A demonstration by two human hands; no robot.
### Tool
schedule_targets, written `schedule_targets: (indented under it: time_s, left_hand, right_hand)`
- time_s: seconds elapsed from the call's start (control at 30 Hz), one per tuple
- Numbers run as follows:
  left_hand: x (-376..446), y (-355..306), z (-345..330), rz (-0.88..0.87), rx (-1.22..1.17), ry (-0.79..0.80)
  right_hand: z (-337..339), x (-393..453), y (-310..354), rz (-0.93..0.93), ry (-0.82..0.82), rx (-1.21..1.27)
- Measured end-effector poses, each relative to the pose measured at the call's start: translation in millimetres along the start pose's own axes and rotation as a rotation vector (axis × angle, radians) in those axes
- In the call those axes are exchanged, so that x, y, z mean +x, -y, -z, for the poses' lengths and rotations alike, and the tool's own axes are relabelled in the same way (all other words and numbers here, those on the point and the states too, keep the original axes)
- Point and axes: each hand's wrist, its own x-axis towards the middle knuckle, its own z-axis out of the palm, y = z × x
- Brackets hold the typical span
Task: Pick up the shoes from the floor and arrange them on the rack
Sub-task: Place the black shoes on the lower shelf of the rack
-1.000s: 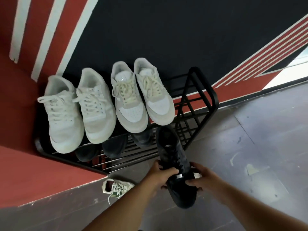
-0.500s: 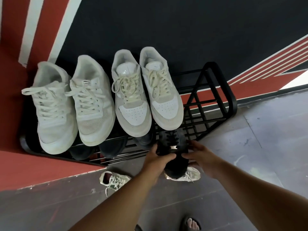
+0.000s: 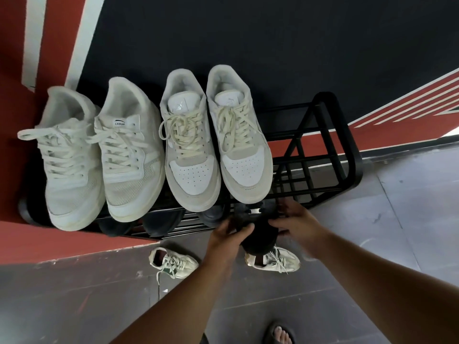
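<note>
— What's on the rack [image 3: 347, 135]?

— It's a black metal frame of thin bars with rounded corners. Four pale sneakers sit on its top shelf, toes toward the front edge: a white mesh pair [image 3: 99, 160] at the left end and a cream pair [image 3: 216, 145] with perforated toe caps at the middle. The right end of that shelf is bare bars.

— And the shoe being handled?

— A black shoe [image 3: 258, 237], matte, with a small metal buckle on top. It's at the front edge of the lower shelf, toe pushed in under the cream pair. The left hand [image 3: 226, 234] grips its left side, fingers curled round it. The right hand [image 3: 298, 222] touches the right side, fingers spread and loosely bent; whether they truly grip, I cannot tell.

— Anything else down there?

— Dark rounded toes [image 3: 161, 223] poke out along the lower shelf's front edge to the left. On the grey tiled floor [image 3: 397, 244], two small cream sneakers with green trim: one [image 3: 173, 264] left of the forearm, one [image 3: 275, 260] just beneath the black shoe's heel. Open floor lies right of the rack.
</note>
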Motion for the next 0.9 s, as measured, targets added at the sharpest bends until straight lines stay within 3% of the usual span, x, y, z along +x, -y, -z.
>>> schedule_targets:
  time_s: [0.27,0.47,0.7,0.9]
  left_hand:
    - [14.2,-9.0,-15.4,0.261,-0.421,-0.033]
    - [22.5,-5.0,-23.1,0.246,-0.623,-0.163]
    - [31.0,-7.4,-18.8,0.223,-0.681,-0.272]
    - [34.7,-7.8,-11.2,0.209,-0.511,-0.282]
  right_hand:
    - [-2.9,42.2,24.6,-0.030,-0.094,-0.009]
    - [-11.6,59.2,30.7,0.038,-0.132,-0.079]
    - [-15.9,59.7,26.5,0.108,-0.094,-0.093]
    - [-9.8,44.0,15.9,0.079,-0.122,-0.089]
